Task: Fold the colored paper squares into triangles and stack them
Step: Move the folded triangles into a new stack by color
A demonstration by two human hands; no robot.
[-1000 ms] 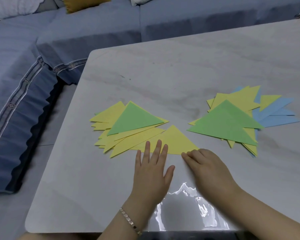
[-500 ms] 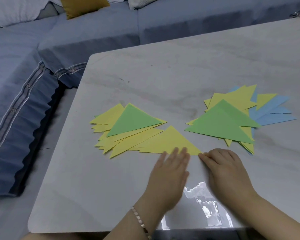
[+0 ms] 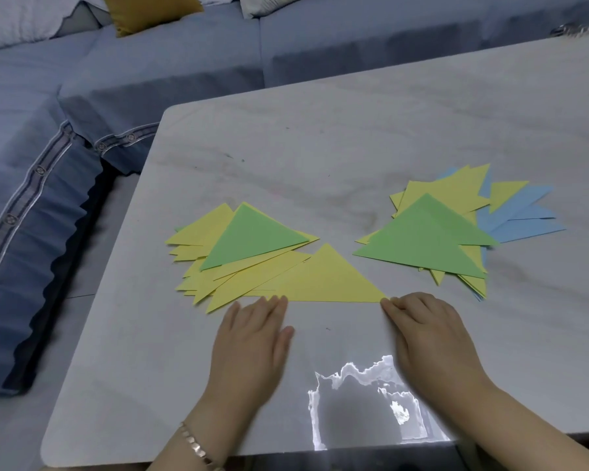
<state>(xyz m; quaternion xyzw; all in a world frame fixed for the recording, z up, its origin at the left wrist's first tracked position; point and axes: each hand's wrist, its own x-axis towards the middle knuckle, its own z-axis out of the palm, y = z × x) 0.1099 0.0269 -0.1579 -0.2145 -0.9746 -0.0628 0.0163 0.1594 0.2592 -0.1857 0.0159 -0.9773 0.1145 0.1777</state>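
A folded yellow triangle (image 3: 327, 280) lies flat at the middle of the table, its long edge toward me. My left hand (image 3: 252, 338) lies flat, with straight fingertips touching the left part of that edge. My right hand (image 3: 429, 334) has bent fingers, and their tips press on the triangle's right corner. To the left, partly under the yellow triangle, is a pile of yellow triangles topped by a green triangle (image 3: 252, 236). A second pile (image 3: 422, 239) of green, yellow and blue triangles lies to the right, apart from my hands.
The pale marble table (image 3: 320, 147) has a rounded left corner and a glossy glare patch near its front edge. A blue sofa (image 3: 31, 232) wraps around the left and far sides, with a yellow cushion (image 3: 147, 10) on it.
My left hand slid right along the yellow triangle's long edge, then back to its left part. My right hand stayed at the right corner.
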